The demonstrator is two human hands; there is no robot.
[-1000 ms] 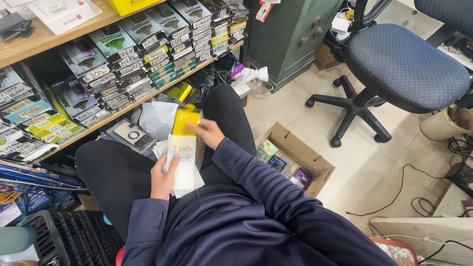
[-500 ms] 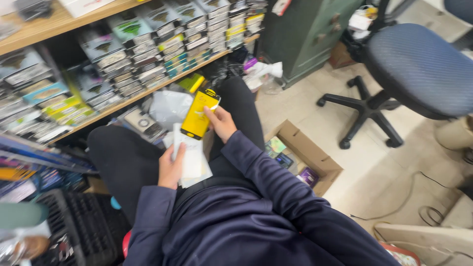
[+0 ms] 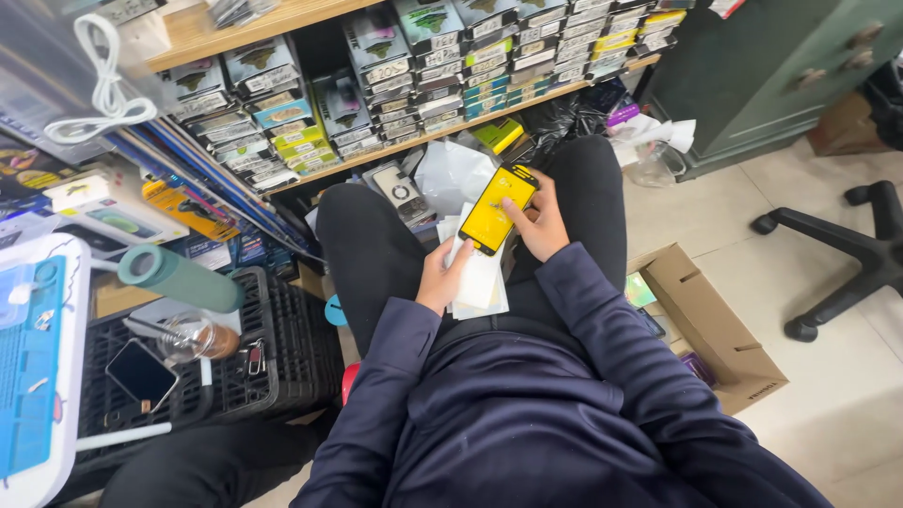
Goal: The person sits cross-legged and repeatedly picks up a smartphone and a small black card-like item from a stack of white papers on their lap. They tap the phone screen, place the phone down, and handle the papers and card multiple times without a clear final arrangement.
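Note:
I sit with a stack of flat white packets (image 3: 478, 273) on my lap. My left hand (image 3: 442, 275) grips the stack at its left edge. My right hand (image 3: 540, 223) holds a flat yellow packet with black trim (image 3: 499, 209), tilted, just above the white stack. Both sleeves are dark blue.
Low wooden shelves (image 3: 423, 132) ahead hold several rows of small boxed packets. A black crate (image 3: 273, 357) at my left carries a phone (image 3: 141, 373) and a green bottle (image 3: 179, 277). An open cardboard box (image 3: 705, 325) sits on the floor at right, near an office chair base (image 3: 837, 259).
My right hand has lifted the yellow packet off the white stack and turned it at a tilt. The camera view has shifted to the left.

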